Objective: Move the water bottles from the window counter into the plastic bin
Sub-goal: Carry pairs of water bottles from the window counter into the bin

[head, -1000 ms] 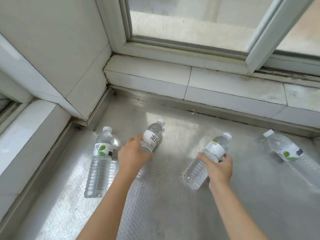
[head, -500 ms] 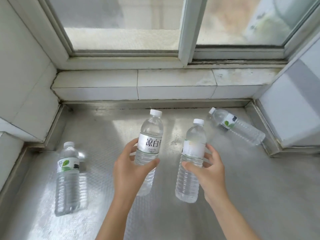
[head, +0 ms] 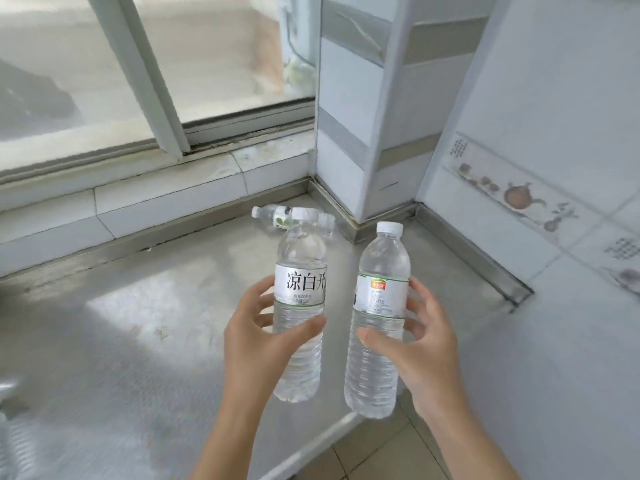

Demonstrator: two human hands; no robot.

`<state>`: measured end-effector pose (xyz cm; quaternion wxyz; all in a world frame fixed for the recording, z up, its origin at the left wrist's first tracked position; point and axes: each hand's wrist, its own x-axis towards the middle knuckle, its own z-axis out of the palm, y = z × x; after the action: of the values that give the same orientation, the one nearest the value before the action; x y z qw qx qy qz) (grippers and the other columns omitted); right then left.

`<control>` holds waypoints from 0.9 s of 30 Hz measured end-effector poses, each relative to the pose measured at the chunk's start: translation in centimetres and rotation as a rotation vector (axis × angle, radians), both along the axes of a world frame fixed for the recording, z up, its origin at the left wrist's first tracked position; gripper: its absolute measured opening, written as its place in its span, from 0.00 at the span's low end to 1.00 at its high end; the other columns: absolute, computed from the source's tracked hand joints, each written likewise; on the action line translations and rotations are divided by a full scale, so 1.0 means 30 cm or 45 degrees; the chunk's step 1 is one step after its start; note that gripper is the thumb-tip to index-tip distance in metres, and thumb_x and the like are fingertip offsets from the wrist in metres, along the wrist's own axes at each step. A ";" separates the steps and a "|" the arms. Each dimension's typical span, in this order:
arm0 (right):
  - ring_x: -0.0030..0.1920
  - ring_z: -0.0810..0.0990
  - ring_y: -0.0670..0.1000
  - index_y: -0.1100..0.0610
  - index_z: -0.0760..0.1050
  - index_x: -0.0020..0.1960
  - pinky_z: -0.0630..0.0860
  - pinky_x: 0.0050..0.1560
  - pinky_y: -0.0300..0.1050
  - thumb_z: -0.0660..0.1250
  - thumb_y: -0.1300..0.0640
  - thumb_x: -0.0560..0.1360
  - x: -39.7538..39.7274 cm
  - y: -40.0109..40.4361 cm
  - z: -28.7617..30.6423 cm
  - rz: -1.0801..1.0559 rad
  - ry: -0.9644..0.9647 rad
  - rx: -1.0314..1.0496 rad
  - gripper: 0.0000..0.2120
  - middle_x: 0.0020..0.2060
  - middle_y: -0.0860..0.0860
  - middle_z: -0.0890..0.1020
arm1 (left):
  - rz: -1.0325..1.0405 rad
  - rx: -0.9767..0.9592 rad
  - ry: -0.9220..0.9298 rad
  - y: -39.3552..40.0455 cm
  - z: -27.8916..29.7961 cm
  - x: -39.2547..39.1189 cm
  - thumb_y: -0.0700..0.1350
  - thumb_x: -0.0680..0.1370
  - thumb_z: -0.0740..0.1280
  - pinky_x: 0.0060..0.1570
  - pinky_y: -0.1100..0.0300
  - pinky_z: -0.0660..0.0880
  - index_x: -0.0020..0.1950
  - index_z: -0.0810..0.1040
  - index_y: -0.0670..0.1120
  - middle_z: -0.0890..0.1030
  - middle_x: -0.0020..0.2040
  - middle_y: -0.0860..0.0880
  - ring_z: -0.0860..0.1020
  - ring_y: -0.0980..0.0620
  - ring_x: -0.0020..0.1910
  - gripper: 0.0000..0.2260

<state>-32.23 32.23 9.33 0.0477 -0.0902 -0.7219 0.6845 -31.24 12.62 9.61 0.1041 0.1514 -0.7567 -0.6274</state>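
My left hand (head: 258, 344) grips a clear water bottle (head: 300, 268) with a white label and large black characters, held upright above the metal window counter (head: 121, 323). My right hand (head: 422, 344) holds a second clear bottle (head: 381, 292) with a white label and a small red-and-green mark, also upright, just right of the first. A third bottle (head: 273, 216) with a green leaf label lies on its side at the back of the counter near the corner, partly hidden behind the left bottle's cap. No plastic bin is in view.
The sliding window (head: 145, 81) and its tiled sill (head: 138, 199) run along the back. A tiled pillar (head: 367, 116) and a tiled wall (head: 554, 202) close the right side. The counter's front edge (head: 311, 448) drops to a beige tiled floor (head: 381, 455) at the bottom.
Both hands have lifted their bottles off the counter and hold them upright. The view has swung right, so the leaf-label bottle on the left is out of frame.
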 end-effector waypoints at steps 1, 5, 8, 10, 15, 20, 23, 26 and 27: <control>0.50 0.80 0.38 0.33 0.71 0.61 0.76 0.44 0.38 0.81 0.49 0.50 0.046 0.059 0.011 -0.041 0.011 0.004 0.42 0.54 0.37 0.80 | -0.049 -0.002 0.007 0.062 0.011 0.024 0.59 0.52 0.80 0.41 0.63 0.77 0.54 0.77 0.70 0.84 0.49 0.61 0.83 0.63 0.44 0.31; 0.49 0.81 0.39 0.35 0.71 0.62 0.78 0.40 0.37 0.80 0.51 0.50 0.243 0.287 0.046 -0.209 0.059 -0.008 0.42 0.53 0.38 0.81 | -0.254 -0.004 0.025 0.294 0.040 0.130 0.52 0.56 0.84 0.43 0.61 0.79 0.54 0.78 0.69 0.85 0.50 0.57 0.84 0.58 0.46 0.30; 0.50 0.81 0.38 0.32 0.71 0.60 0.78 0.43 0.36 0.80 0.52 0.50 0.403 0.451 0.071 -0.332 0.078 0.006 0.41 0.54 0.37 0.81 | -0.396 -0.010 0.041 0.467 0.065 0.216 0.57 0.54 0.82 0.48 0.51 0.82 0.56 0.78 0.66 0.85 0.51 0.56 0.84 0.55 0.47 0.31; 0.52 0.80 0.39 0.33 0.70 0.61 0.77 0.48 0.41 0.80 0.52 0.50 0.510 0.555 0.087 -0.417 0.082 0.006 0.42 0.55 0.40 0.81 | -0.496 -0.006 0.064 0.583 0.080 0.271 0.58 0.55 0.81 0.50 0.48 0.81 0.56 0.78 0.66 0.86 0.51 0.57 0.85 0.54 0.48 0.31; 0.52 0.81 0.40 0.34 0.70 0.62 0.77 0.46 0.39 0.83 0.55 0.53 0.768 0.790 0.121 -0.620 0.103 0.014 0.43 0.55 0.41 0.81 | -0.782 -0.004 0.102 0.869 0.119 0.415 0.56 0.57 0.81 0.45 0.57 0.80 0.56 0.78 0.68 0.85 0.50 0.61 0.85 0.59 0.46 0.29; 0.53 0.80 0.38 0.29 0.71 0.59 0.77 0.47 0.41 0.83 0.57 0.54 0.990 0.975 0.152 -0.872 0.124 0.018 0.42 0.54 0.37 0.80 | -1.082 -0.017 0.083 1.137 0.148 0.536 0.57 0.56 0.82 0.48 0.54 0.81 0.58 0.78 0.65 0.85 0.51 0.58 0.84 0.58 0.48 0.32; 0.54 0.80 0.40 0.31 0.71 0.60 0.78 0.48 0.45 0.82 0.52 0.50 1.110 1.069 0.174 -1.040 0.127 -0.001 0.43 0.55 0.39 0.81 | -1.275 -0.020 0.074 1.300 0.162 0.599 0.57 0.55 0.81 0.45 0.60 0.79 0.57 0.78 0.69 0.85 0.50 0.61 0.84 0.60 0.46 0.32; 0.55 0.81 0.44 0.32 0.71 0.61 0.80 0.48 0.47 0.82 0.52 0.49 1.225 1.165 0.184 -1.208 0.151 -0.024 0.44 0.55 0.42 0.81 | -1.454 -0.003 0.070 1.460 0.168 0.659 0.58 0.53 0.81 0.40 0.67 0.78 0.55 0.78 0.70 0.85 0.49 0.62 0.83 0.60 0.45 0.31; 0.56 0.81 0.44 0.33 0.71 0.62 0.80 0.47 0.46 0.82 0.53 0.49 1.263 1.198 0.185 -1.269 0.152 -0.024 0.45 0.55 0.42 0.81 | -1.520 0.001 0.071 1.515 0.170 0.678 0.57 0.53 0.81 0.39 0.68 0.77 0.55 0.78 0.70 0.85 0.49 0.61 0.83 0.59 0.45 0.32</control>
<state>5.65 68.16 14.89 0.4093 -0.3850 -0.5808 0.5890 -10.89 58.07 14.71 -0.2465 -0.3165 -0.7077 -0.5816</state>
